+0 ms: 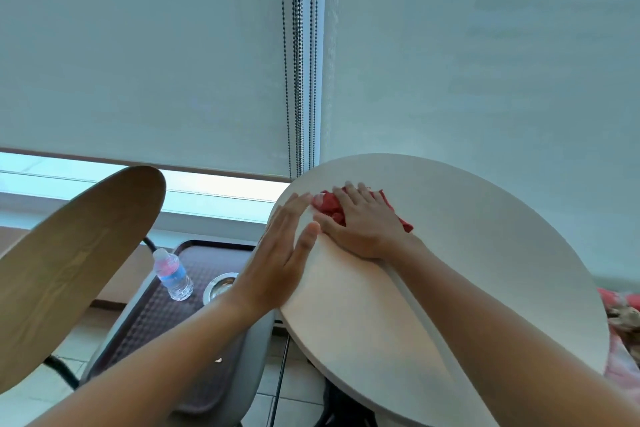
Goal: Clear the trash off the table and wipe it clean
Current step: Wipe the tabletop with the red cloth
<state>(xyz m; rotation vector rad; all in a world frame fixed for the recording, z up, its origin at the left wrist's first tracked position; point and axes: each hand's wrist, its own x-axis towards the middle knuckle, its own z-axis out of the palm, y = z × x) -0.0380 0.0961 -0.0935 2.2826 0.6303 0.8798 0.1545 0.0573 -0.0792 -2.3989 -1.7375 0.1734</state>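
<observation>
Looking down from my head camera, my right hand (363, 218) lies flat, fingers straight, pressing a crumpled red cloth (332, 206) onto the round white table top (485, 253) near its far left edge. My left hand (280, 250) is open too, fingers together and straight, set edge-on against the table's left rim just beside the cloth, like a wall waiting to catch whatever the cloth pushes off. I see no trash on the bare part of the table, so I judge the clearing done and the wiping in hand. Below the rim to my left, a dark brown plastic tray (166, 322) sits on a grey chair seat (258, 357), holding a small clear water bottle with a blue and pink label (172, 272) and a round metal dish (220, 286); what is in the dish I cannot make out. A curved wooden chair back (72, 263) rises further left, and beaded blind cords (298, 59) hang by the window. To wipe well, I should keep my palm's weight even on the cloth, sweep in overlapping strokes toward my cupped left hand, and then cover the large unwiped area to my right.
</observation>
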